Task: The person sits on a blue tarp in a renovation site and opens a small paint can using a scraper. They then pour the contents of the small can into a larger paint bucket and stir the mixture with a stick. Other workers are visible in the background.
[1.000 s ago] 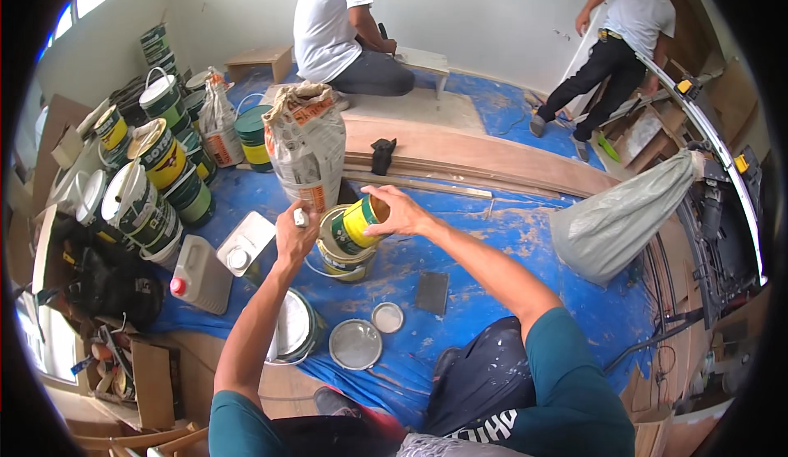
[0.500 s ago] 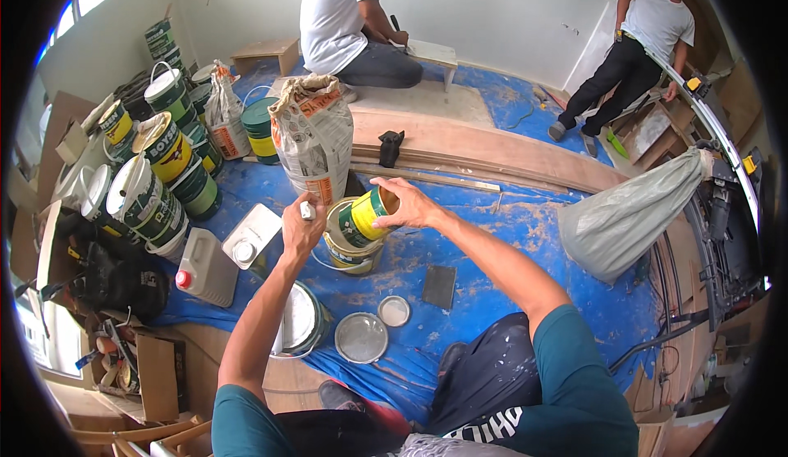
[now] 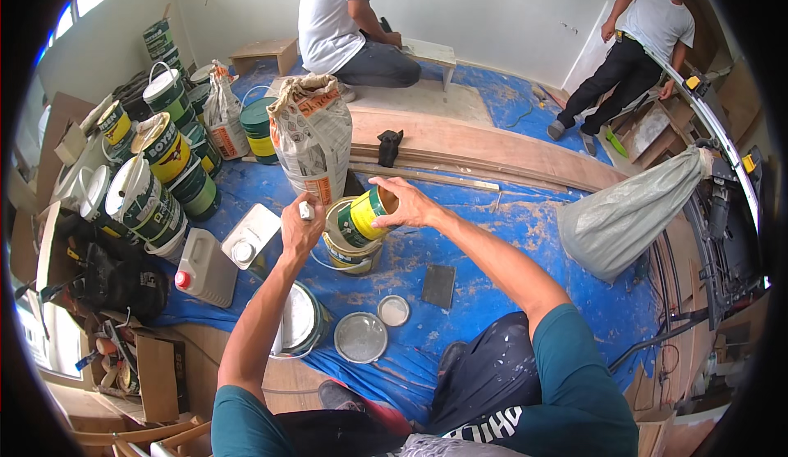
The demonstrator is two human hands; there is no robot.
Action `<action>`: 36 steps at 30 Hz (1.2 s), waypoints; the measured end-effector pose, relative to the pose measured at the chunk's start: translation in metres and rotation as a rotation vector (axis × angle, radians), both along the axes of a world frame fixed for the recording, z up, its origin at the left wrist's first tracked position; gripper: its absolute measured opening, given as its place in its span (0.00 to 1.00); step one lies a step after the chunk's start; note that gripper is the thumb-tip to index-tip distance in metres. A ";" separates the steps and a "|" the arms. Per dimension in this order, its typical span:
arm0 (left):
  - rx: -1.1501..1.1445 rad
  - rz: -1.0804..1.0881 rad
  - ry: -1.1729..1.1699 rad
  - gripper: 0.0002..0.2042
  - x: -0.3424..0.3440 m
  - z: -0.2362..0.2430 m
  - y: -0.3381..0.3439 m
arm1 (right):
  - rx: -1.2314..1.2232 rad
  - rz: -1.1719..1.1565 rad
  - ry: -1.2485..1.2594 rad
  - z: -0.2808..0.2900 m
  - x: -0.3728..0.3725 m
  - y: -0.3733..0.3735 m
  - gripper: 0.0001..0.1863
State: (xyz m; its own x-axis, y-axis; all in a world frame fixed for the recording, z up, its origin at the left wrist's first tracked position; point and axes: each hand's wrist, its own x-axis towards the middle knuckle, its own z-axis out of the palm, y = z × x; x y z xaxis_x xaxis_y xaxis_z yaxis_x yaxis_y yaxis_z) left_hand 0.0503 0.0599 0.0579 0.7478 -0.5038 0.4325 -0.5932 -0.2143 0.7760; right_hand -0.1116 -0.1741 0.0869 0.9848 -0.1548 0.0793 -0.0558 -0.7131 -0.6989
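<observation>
In my right hand [image 3: 413, 203] is a small green-and-yellow paint can [image 3: 359, 221], gripped near its rim and base and tilted on its side. It is over the mouth of a larger pail [image 3: 351, 258] with a wire handle. My left hand [image 3: 300, 217] is closed at the pail's left edge around a thing whose white, blunt end [image 3: 306, 210] shows; the rest of it is hidden. Just behind the pail stands a tall, open paper sack [image 3: 310, 141]. An open pail with white contents [image 3: 299, 317] is below my left forearm.
Two round lids [image 3: 361, 338] and a dark square sheet [image 3: 439, 285] lie on the blue tarp [image 3: 484, 252]. Jugs [image 3: 205, 268] and stacked paint pails [image 3: 168, 149] crowd the left. Planks [image 3: 484, 149] cross behind. One co-worker [image 3: 336, 22] sits; another [image 3: 648, 30] stands at right.
My hands and the small can hold nearly the same place. The seated co-worker's hands have shifted slightly, and the standing co-worker's arm has moved a little.
</observation>
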 end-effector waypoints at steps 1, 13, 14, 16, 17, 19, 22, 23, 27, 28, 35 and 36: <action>-0.004 -0.005 0.009 0.07 0.000 0.000 0.000 | 0.001 -0.002 0.001 0.000 0.000 0.000 0.54; -0.011 0.004 0.002 0.07 0.001 -0.002 0.000 | 0.013 0.005 0.027 0.000 0.000 -0.001 0.55; -0.001 0.003 0.006 0.07 0.000 -0.001 -0.001 | 0.011 0.005 0.023 -0.001 0.000 -0.002 0.55; 0.017 0.001 0.012 0.07 0.000 -0.001 0.000 | 0.004 0.006 0.015 -0.002 0.000 -0.003 0.55; 0.006 0.000 0.005 0.07 0.000 -0.001 -0.001 | 0.007 0.006 0.018 -0.003 0.000 -0.004 0.55; -0.014 0.002 -0.010 0.07 0.001 -0.002 0.000 | 0.016 0.010 0.024 -0.002 0.001 -0.003 0.55; 0.029 0.012 0.002 0.08 0.002 -0.002 0.000 | 0.016 0.014 0.018 -0.002 0.001 -0.002 0.55; 0.029 0.011 0.002 0.08 0.001 -0.002 0.000 | 0.016 0.013 0.021 -0.002 0.000 -0.003 0.55; 0.027 0.013 0.012 0.08 0.002 -0.001 0.000 | 0.017 0.015 0.022 0.000 0.000 -0.002 0.55; 0.025 0.012 0.019 0.08 0.001 0.000 0.000 | 0.015 0.016 0.021 -0.001 0.000 -0.003 0.55; 0.003 0.010 0.008 0.06 0.004 -0.004 0.001 | 0.027 0.019 -0.009 -0.004 0.002 -0.001 0.56; -0.018 0.005 0.002 0.07 0.002 -0.003 0.001 | 0.021 0.015 -0.008 -0.004 0.002 -0.002 0.55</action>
